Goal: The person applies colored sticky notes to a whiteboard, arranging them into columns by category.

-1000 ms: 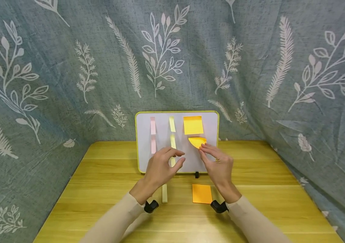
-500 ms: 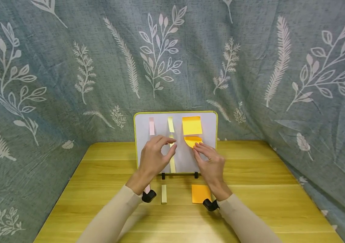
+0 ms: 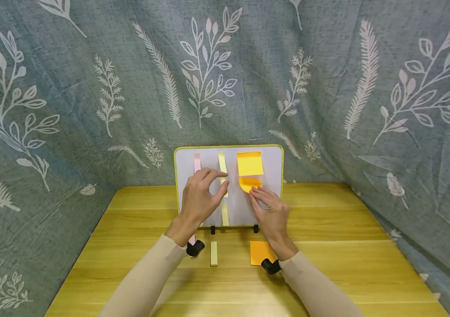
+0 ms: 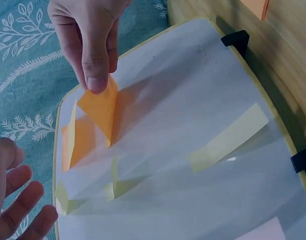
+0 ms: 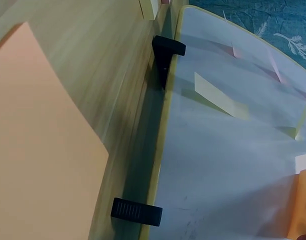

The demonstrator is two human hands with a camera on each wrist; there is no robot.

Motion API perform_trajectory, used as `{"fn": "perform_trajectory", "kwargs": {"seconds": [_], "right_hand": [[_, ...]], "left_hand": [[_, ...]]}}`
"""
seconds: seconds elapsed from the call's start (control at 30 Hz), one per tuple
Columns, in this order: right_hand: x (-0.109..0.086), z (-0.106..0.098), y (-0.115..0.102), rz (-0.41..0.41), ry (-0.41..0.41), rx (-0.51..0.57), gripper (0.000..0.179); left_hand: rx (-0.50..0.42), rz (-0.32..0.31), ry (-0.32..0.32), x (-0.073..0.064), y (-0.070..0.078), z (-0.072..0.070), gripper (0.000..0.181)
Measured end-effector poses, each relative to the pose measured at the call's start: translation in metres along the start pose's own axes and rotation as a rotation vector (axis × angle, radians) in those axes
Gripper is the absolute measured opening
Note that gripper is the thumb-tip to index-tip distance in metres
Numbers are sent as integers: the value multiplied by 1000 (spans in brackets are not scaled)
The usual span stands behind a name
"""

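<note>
My right hand (image 3: 271, 213) pinches the lower edge of an orange sticky note (image 3: 248, 184) between thumb and fingers. The note curls, with its upper edge right at the whiteboard (image 3: 274, 176), just below another orange sticky note (image 3: 250, 164) stuck there. In the left wrist view, the pinched note (image 4: 103, 107) hangs from thumb and fingers. My left hand (image 3: 199, 193) hovers before the board's left half, thumb and index finger apart, holding nothing. It hides part of the pink strips. A column of pale yellow sticky strips (image 3: 225, 214) runs down the board's middle.
On the wooden table before the board lie an orange sticky-note pad (image 3: 260, 252), a yellow strip pad (image 3: 214, 254) and a pink strip pad (image 3: 191, 240), partly hidden by the left wrist. Black feet (image 3: 256, 229) hold up the board. A patterned curtain (image 3: 225, 88) hangs behind.
My right hand has moved slightly left with the orange note, bringing it under the upper one. My left hand has risen and shifted left, uncovering the lower yellow strips and covering pink ones.
</note>
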State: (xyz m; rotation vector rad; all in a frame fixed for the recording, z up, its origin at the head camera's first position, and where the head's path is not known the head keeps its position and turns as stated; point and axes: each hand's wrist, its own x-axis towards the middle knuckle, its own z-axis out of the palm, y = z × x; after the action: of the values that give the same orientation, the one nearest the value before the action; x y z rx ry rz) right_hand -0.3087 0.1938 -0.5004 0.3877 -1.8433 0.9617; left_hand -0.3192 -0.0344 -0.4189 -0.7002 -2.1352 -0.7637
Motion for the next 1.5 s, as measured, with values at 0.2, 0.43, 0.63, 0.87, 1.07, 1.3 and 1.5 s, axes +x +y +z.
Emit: {"fn": "perform_trajectory", "kwargs": {"seconds": [0.2, 0.43, 0.63, 0.87, 1.07, 1.3, 1.5], "right_hand": [[-3, 0, 2, 5, -15, -15, 21], [-8, 0, 6, 4, -50, -38, 21], [-11, 1, 6, -1, -69, -31, 21], [-11, 1, 6, -6, -84, -26, 22], [-10, 1, 5, 7, -114, -19, 22], [-11, 1, 6, 12, -139, -24, 24], [-10, 1, 5, -7, -157, -49, 25]], "left_hand": [[23, 2, -17, 5, 1, 3, 26], [113, 41, -27, 17, -1, 14, 43], [228, 71, -68, 28, -5, 27, 60], [325, 47, -134, 37, -9, 39, 81], [371, 2, -190, 40, -11, 48, 94], [422, -17, -174, 39, -15, 55, 105], [431, -24, -156, 40, -18, 61, 107]]}}
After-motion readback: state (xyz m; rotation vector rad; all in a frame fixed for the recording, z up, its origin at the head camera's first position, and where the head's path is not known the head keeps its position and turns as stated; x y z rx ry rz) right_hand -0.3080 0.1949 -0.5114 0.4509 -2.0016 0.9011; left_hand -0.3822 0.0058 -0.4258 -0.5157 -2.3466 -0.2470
